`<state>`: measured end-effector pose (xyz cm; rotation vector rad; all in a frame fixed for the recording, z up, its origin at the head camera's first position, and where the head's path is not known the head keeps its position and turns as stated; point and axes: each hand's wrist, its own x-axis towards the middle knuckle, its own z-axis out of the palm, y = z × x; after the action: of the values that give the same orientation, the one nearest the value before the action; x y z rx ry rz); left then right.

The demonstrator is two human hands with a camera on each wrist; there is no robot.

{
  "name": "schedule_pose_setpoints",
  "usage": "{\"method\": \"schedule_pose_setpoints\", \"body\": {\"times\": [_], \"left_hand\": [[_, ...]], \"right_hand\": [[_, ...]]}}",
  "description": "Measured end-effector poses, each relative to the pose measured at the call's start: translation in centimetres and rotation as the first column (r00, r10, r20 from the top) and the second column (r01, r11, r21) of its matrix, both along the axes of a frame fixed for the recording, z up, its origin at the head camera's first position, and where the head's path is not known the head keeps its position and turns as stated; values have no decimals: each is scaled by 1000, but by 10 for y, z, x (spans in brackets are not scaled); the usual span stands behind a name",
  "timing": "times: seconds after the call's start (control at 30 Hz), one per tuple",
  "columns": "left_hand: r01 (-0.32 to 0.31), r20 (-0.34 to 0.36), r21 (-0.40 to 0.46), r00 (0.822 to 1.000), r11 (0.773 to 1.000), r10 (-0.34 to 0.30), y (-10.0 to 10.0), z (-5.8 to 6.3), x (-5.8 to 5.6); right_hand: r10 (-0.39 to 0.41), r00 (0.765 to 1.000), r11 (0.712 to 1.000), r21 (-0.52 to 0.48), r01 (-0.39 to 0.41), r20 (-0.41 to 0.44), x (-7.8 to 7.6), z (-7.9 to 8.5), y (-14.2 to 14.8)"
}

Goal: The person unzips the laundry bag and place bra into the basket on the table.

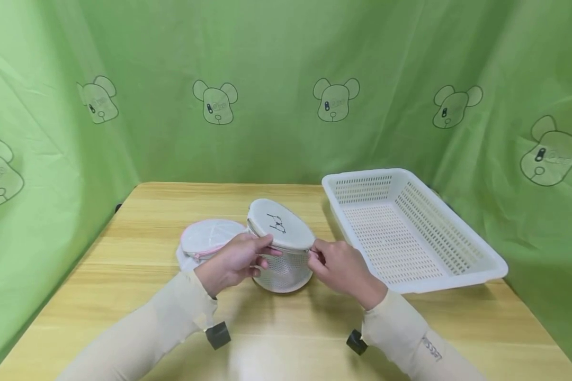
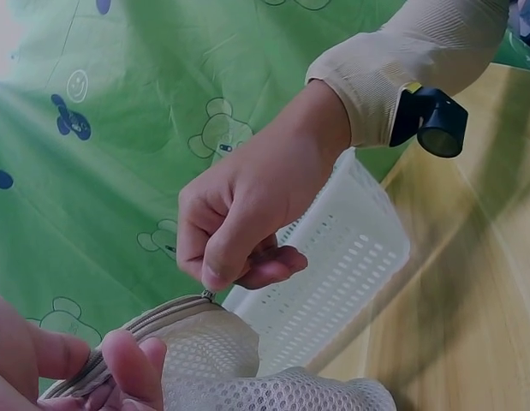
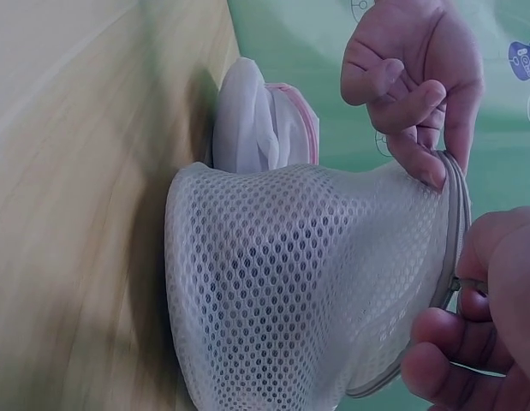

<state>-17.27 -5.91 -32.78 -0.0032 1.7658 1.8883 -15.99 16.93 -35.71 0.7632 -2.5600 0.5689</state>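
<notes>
A white mesh laundry bag [image 1: 283, 275], round with a pale lid [image 1: 291, 225] bearing a small line drawing, stands at mid-table with its lid tilted. My left hand [image 1: 235, 260] pinches the lid's zipped edge between thumb and fingers. At the opposite side of that edge, my right hand [image 1: 341, 265] has its thumb and curled fingers on the zipper pull [image 2: 208, 294]. The zipper's track [image 3: 458, 201] runs round the rim between both hands. Beside the left hand lies a second white laundry bag [image 1: 212, 234] with pink trim, low and partly hidden by that hand.
A large white plastic basket [image 1: 493, 269] with slotted walls stands to the right, nothing visible inside it. Green curtains [image 1: 271, 148] printed with bear heads surround the wooden table [image 1: 143, 222] at the back and sides. A black wrist camera [image 1: 217, 335] hangs under the left sleeve.
</notes>
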Motion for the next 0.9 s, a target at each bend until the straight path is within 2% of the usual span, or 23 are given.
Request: {"method": "schedule_pose_setpoints", "body": {"times": [0.4, 0.9], "left_hand": [[-16, 9, 5, 1000, 1000, 15, -6, -1, 1], [-16, 3, -4, 1000, 1000, 16, -6, 0, 1]], "right_hand": [[-11, 1000, 1000, -15, 11, 16, 1, -4, 2], [-9, 1000, 999, -32, 9, -11, 0, -5, 7]]}}
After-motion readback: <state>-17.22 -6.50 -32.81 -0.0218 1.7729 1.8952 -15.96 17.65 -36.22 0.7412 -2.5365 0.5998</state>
